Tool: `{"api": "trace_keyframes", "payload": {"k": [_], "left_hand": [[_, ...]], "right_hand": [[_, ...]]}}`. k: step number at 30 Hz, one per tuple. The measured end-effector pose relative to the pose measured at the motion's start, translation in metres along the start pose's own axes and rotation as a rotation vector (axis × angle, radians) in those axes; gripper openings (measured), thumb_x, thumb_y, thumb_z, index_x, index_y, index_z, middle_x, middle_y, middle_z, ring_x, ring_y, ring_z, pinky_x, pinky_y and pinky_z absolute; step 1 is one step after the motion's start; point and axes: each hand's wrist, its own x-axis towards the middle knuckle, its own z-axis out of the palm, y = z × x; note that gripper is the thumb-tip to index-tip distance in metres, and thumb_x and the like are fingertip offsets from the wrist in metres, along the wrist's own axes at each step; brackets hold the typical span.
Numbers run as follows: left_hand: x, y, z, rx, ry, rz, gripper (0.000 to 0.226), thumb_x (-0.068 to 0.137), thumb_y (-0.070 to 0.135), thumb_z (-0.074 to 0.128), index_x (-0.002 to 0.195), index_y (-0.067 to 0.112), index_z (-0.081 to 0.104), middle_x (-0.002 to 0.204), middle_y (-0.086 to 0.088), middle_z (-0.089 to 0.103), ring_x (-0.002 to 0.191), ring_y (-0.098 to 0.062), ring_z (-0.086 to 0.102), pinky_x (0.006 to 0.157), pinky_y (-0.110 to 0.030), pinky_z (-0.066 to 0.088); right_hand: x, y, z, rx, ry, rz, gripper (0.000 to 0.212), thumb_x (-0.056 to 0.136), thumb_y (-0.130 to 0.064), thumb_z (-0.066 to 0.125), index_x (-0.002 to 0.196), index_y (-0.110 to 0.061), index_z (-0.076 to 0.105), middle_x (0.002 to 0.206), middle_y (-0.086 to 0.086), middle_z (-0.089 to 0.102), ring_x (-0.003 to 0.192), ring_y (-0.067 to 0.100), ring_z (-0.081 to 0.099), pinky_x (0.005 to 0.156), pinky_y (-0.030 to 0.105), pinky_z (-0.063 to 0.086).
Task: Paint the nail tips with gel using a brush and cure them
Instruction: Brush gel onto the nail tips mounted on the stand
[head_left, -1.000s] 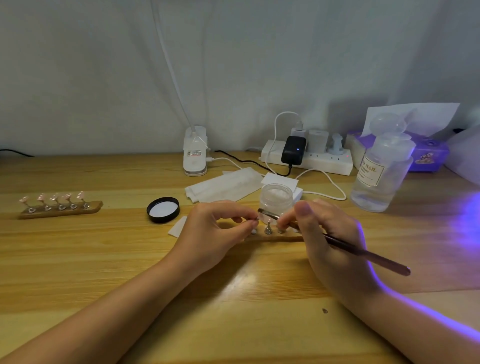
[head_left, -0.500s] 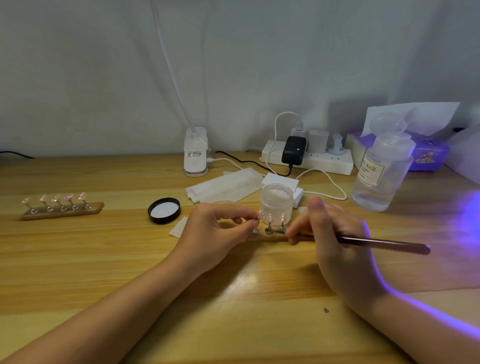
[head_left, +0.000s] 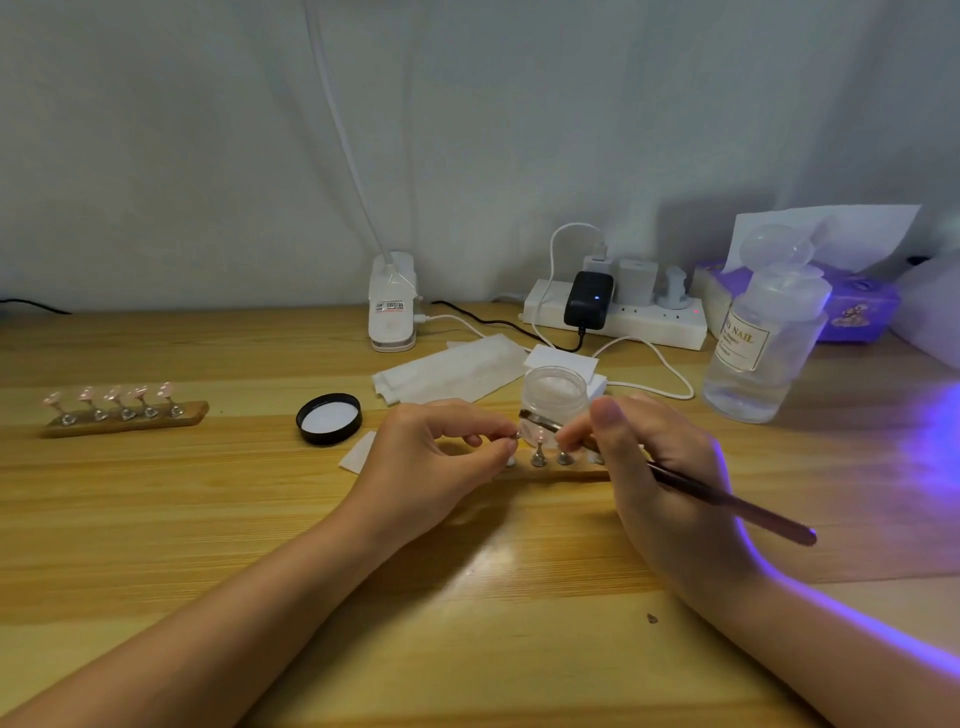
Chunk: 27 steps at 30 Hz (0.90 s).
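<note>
The right hand (head_left: 670, 483) pinches the gel brush (head_left: 675, 480), its long axis slanting up-left, bristles just above the nail tips on the wooden holder (head_left: 561, 470). The left hand (head_left: 431, 462) pinches one stand's top at the bristles' left end, directly before the open gel jar (head_left: 555, 397).

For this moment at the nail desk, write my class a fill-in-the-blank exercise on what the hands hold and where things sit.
1. The brush is held in the ____ hand.
2. The black lid lies ____ the open jar, on the table.
3. The left hand pinches a nail tip stand above the ____ holder strip.
4. The spare strip on the left carries ____ pink tips.

Missing words: right; left of; wooden; five
</note>
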Motion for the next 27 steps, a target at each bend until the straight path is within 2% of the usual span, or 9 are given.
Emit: {"api": "trace_keyframes", "payload": {"k": [4,9,11,14,17,20,24,27], "left_hand": [[0.0004,-0.0001,-0.0001,0.008,0.003,-0.003,0.016,0.075,0.008,0.072,0.084,0.021,0.075,0.075,0.012,0.069,0.075,-0.003,0.057,0.068,-0.009,0.045],[0.0003,-0.0006,-0.0002,0.015,-0.005,0.018,0.016,0.075,0.008,0.072,0.084,0.022,0.074,0.076,0.011,0.069,0.074,-0.003,0.056,0.067,-0.011,0.046],[0.0005,-0.0011,-0.0005,0.018,-0.009,0.021,0.016,0.075,0.009,0.072,0.083,0.022,0.074,0.076,0.011,0.068,0.074,-0.002,0.056,0.068,-0.011,0.046],[0.0011,-0.0020,-0.0007,0.029,-0.017,0.031,0.017,0.075,0.010,0.072,0.082,0.026,0.072,0.076,0.012,0.068,0.075,-0.002,0.056,0.069,-0.012,0.046],[0.0015,-0.0017,-0.0001,0.047,-0.014,0.047,0.018,0.075,0.010,0.072,0.080,0.028,0.070,0.076,0.012,0.067,0.075,-0.002,0.056,0.070,-0.014,0.046],[0.0015,-0.0026,-0.0003,0.053,-0.015,0.063,0.019,0.075,0.009,0.072,0.078,0.028,0.069,0.076,0.012,0.065,0.075,-0.002,0.055,0.071,-0.014,0.046],[0.0013,-0.0021,-0.0009,0.010,0.004,0.074,0.014,0.074,0.009,0.072,0.079,0.021,0.071,0.078,0.009,0.065,0.076,-0.004,0.055,0.070,-0.013,0.045],[0.0013,-0.0014,-0.0011,-0.015,0.003,0.092,0.012,0.074,0.008,0.072,0.081,0.017,0.071,0.081,0.006,0.067,0.079,-0.008,0.057,0.072,-0.014,0.046]], "right_hand": [[-0.0016,0.0012,-0.0016,0.090,0.023,0.060,0.043,0.091,-0.045,0.035,0.059,-0.029,0.060,0.065,-0.008,0.064,0.065,0.006,0.060,0.070,0.040,0.046],[0.0001,-0.0014,-0.0002,0.011,0.012,-0.008,0.042,0.091,-0.054,0.031,0.070,-0.033,0.060,0.066,-0.015,0.063,0.073,0.005,0.060,0.072,0.039,0.045],[0.0002,0.0003,-0.0002,0.027,-0.010,0.011,0.043,0.091,-0.051,0.034,0.066,-0.030,0.062,0.063,-0.013,0.062,0.069,0.007,0.060,0.070,0.039,0.046],[-0.0031,0.0037,-0.0022,0.134,0.012,0.080,0.046,0.090,-0.041,0.036,0.057,-0.022,0.062,0.058,-0.003,0.062,0.060,0.007,0.060,0.068,0.030,0.046],[-0.0028,0.0020,-0.0020,0.099,0.024,0.030,0.041,0.092,-0.042,0.038,0.063,-0.025,0.062,0.062,-0.007,0.063,0.066,0.003,0.060,0.069,0.019,0.043],[-0.0013,0.0020,-0.0004,0.081,-0.019,0.000,0.041,0.091,-0.046,0.037,0.067,-0.026,0.063,0.064,-0.009,0.064,0.068,0.003,0.060,0.067,0.022,0.045],[-0.0032,0.0029,-0.0026,0.224,0.034,0.107,0.045,0.089,-0.038,0.037,0.056,-0.020,0.062,0.058,-0.005,0.062,0.057,0.006,0.059,0.063,0.018,0.046],[-0.0034,0.0007,-0.0039,0.137,0.058,0.060,0.040,0.090,-0.039,0.037,0.062,-0.025,0.062,0.062,-0.008,0.064,0.065,0.005,0.060,0.072,0.031,0.045]]}}
